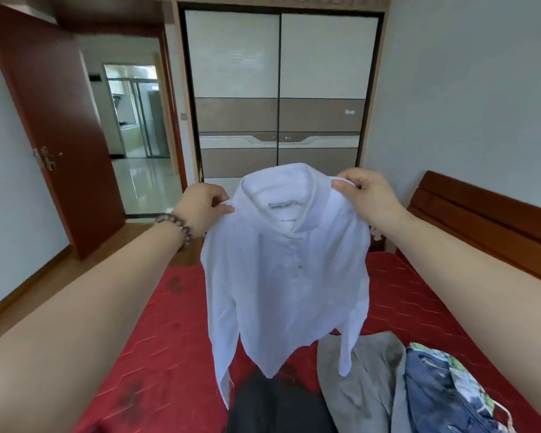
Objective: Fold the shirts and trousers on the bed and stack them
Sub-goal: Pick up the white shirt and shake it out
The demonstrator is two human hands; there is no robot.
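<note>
Both bare forearms reach out from the bottom corners, the left one wearing a brown bead bracelet (175, 228) at the wrist. Between them, at the near edge of the red bed (156, 348), lies a dark garment (275, 407); beside it to the right lies a grey-green garment (359, 382), and further right a crumpled pair of blue jeans (434, 398) with a patterned white-and-green cloth (469, 385) at its far side.

Above the bed hangs a white long-sleeved shirt (288, 276), held up in the air by its shoulders with the collar upward and the label inside the neck facing the viewer. The left hand (205, 207) pinches the shirt's left shoulder between thumb and curled fingers; the right hand (364, 192) pinches the right shoulder the same way. The 2 sleeves dangle, the left one reaching down close to the dark garment, the right one ending over the grey-green garment. The button placket runs down the middle.

Beyond the bed stands a wardrobe (278, 98) with 2 sliding doors. Left of the bed a red-brown door (53, 120) stands open onto a tiled hallway. At the bed's right side rises a wooden headboard (481, 220).
</note>
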